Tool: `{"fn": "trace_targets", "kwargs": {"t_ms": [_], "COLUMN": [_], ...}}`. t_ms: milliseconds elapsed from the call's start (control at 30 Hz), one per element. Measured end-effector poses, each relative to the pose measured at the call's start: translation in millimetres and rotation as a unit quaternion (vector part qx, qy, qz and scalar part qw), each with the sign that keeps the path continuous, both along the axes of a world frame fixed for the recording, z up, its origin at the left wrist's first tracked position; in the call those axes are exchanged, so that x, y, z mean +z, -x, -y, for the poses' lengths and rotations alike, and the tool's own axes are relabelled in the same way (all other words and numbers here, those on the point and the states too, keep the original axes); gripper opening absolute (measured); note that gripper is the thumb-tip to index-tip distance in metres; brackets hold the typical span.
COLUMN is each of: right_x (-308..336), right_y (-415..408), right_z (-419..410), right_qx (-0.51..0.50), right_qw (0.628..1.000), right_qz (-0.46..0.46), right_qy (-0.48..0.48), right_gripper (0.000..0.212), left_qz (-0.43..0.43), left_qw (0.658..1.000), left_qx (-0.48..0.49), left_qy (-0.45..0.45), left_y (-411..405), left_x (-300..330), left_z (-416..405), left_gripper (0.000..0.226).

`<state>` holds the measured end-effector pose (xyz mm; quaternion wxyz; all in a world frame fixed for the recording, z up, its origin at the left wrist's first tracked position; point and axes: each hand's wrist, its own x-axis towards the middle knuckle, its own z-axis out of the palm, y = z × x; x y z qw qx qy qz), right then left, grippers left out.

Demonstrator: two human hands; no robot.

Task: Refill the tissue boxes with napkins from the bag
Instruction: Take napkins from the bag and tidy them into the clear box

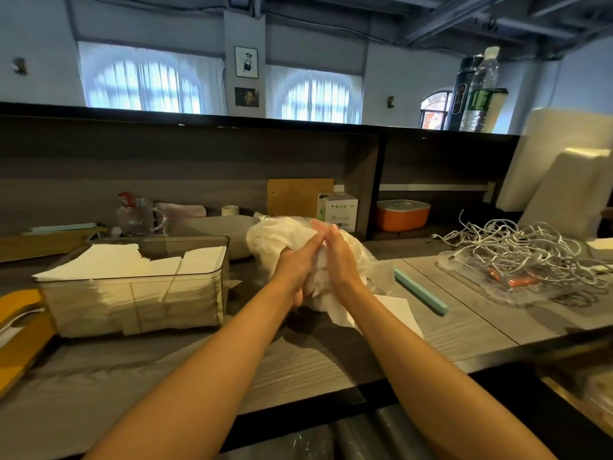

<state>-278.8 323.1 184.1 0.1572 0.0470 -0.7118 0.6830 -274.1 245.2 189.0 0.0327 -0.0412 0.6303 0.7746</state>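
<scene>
Both forearms reach forward over the counter (298, 360) to the bag (282, 237), which lies on the counter just right of the box (139, 287). The left hand (295, 263) and right hand (341, 260) stand palm to palm with fingers nearly straight, pressing a wad of napkins (316, 280) between them at the mouth of the bag; whether the left thumb hooks under the wad cannot be told. A loose napkin sheet (394, 310) lies on the counter just right of the bag, beneath the right wrist. The box, clear-walled and lidless, already holds a tall stack reaching its rim. A teal strip (421, 290) lies right of the bag, apart from it. Likely step: drawing a batch out of the bag. To do it well, keep the palms flat and parallel so the sheets stay squared, draw toward the body until the film falls away, then carry the batch left and lay it flat on the stack. The thin film may cling and drag out with the sheets. Behind the bag stand a carton (338, 210) and a clipboard (298, 197).
</scene>
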Motion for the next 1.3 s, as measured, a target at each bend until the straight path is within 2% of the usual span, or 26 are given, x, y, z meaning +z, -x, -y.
{"fn": "trace_targets", "kwargs": {"t_ms": [67,167,300,367,467,500,600,667,733,800,833,900,1000,1067,1167,1233,1300], "right_x": [5,13,22,16,-4,-11,-25,-25,-24,-23,-22,-17,-3,10,32,45,50], "right_y": [-4,-15,-32,-41,-51,-55,-60,-59,-56,-54,-53,-54,-54,-49,-40,-32,-21], "right_z": [-5,-26,-77,-105,-133,-138,-146,-144,-143,-141,-140,-137,-130,-121,-105,-93,-80], "right_qx": [0.024,0.037,-0.053,-0.098,-0.116,-0.099,-0.062,-0.067,-0.069,-0.067,-0.063,-0.049,-0.049,-0.031,0.029,0.074,0.088], "right_qw": [1.000,0.999,0.997,0.990,0.964,0.944,0.841,0.819,0.824,0.840,0.860,0.923,0.987,0.999,0.994,0.984,0.978], "right_qz": [0.013,0.008,-0.050,-0.040,0.048,0.078,0.093,0.073,0.069,0.070,0.067,0.052,0.038,0.022,0.008,0.015,0.024], "right_qy": [-0.014,-0.006,0.001,-0.090,-0.233,-0.304,-0.529,-0.566,-0.559,-0.534,-0.502,-0.378,-0.151,-0.035,0.101,0.160,0.189], "right_gripper": [0.051,0.054,0.042,0.032,0.024,0.024,0.041,0.037,0.033,0.028,0.023,0.009,0.017,0.029,0.036,0.030,0.019], "left_qz": [0.001,-0.024,-0.069,-0.076,-0.049,-0.038,-0.029,-0.032,-0.034,-0.038,-0.038,-0.033,-0.012,0.001,0.002,0.007,0.019], "left_qw": [1.000,1.000,0.990,0.984,0.980,0.979,0.984,0.989,0.992,0.994,0.995,0.994,0.989,0.986,0.986,0.988,0.987], "left_qx": [0.011,0.009,-0.046,-0.085,-0.119,-0.124,-0.116,-0.093,-0.070,-0.050,-0.043,-0.034,-0.048,-0.058,-0.054,-0.045,-0.043], "left_qy": [0.012,-0.016,-0.111,-0.140,-0.155,-0.156,-0.133,-0.113,-0.096,-0.088,-0.087,-0.096,-0.138,-0.154,-0.159,-0.150,-0.154], "left_y": [4,7,-3,-9,-17,-18,-16,-12,-7,-1,2,6,13,15,17,18,21], "left_x": [-4,-4,1,-1,-10,-13,-22,-25,-27,-29,-29,-27,-26,-24,-24,-24,-26], "left_z": [0,1,-9,-19,-33,-35,-39,-37,-33,-29,-27,-22,-13,-9,-7,-6,-5], "left_gripper": [0.052,0.045,0.024,0.025,0.026,0.029,0.037,0.034,0.032,0.034,0.035,0.032,0.033,0.038,0.042,0.047,0.063]}}
